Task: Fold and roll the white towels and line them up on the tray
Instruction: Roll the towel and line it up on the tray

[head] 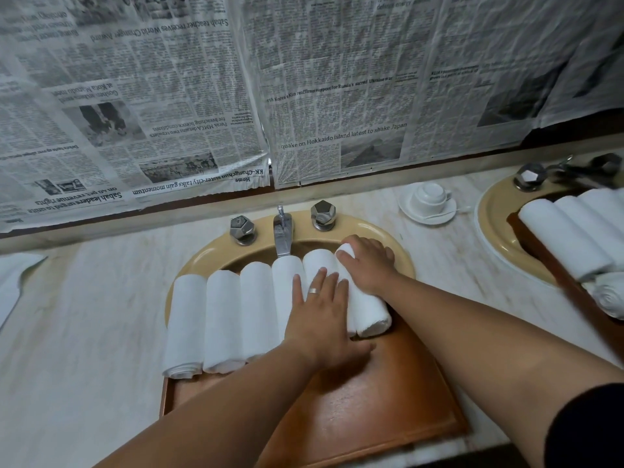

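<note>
A wooden tray [364, 410] lies across a tan sink [398, 251]. Several rolled white towels [223, 319] lie side by side on the tray's far half. My left hand [320, 319] lies flat with straight fingers on the rolls fourth and fifth from the left. My right hand [366, 265] holds the far end of the rightmost roll [369, 309], thumb on top and fingers over its right side. That roll lies against its neighbour, slightly angled.
A chrome tap [283, 234] with two knobs stands behind the tray. A second tray with rolled towels [574, 238] lies over another sink at the right. A cup on a saucer [429, 201] stands between the sinks. Unfolded white cloth [13, 282] lies at left. Newspaper covers the wall.
</note>
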